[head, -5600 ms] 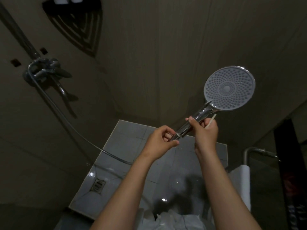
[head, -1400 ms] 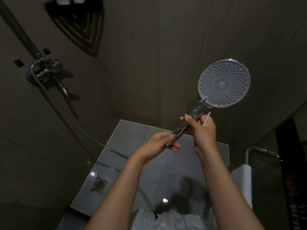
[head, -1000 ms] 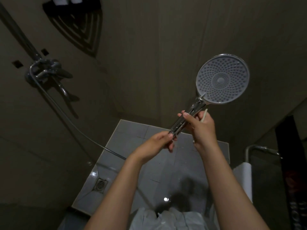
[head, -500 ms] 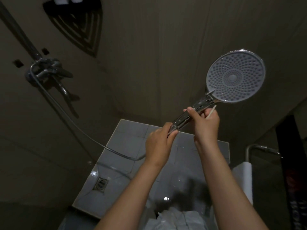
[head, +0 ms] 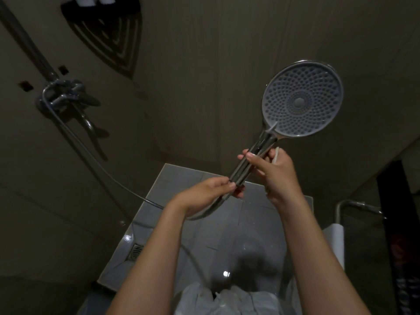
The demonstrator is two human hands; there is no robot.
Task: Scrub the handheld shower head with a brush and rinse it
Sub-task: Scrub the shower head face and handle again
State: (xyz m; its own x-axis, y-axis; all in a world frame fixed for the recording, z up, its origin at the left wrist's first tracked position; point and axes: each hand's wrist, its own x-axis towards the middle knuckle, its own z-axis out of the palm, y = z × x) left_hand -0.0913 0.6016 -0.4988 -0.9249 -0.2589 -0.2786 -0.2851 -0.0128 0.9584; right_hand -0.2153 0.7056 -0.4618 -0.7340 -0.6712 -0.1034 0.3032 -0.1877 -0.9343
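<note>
The handheld shower head is held up at the right, its round grey nozzle face turned toward me. My right hand grips the upper part of its chrome handle and also holds a thin white brush handle, whose bristles are hidden. My left hand pinches the lower end of the handle where the hose joins. No water is visibly running.
The hose runs left to the wall mixer tap. A dark corner shelf hangs high up. Below are wet grey floor tiles with a drain. A white towel on a chrome rail is at the right.
The shower head has swung left and lower and tilted more upright. My left hand has dropped from a grip on the handle to a pinch at its base.
</note>
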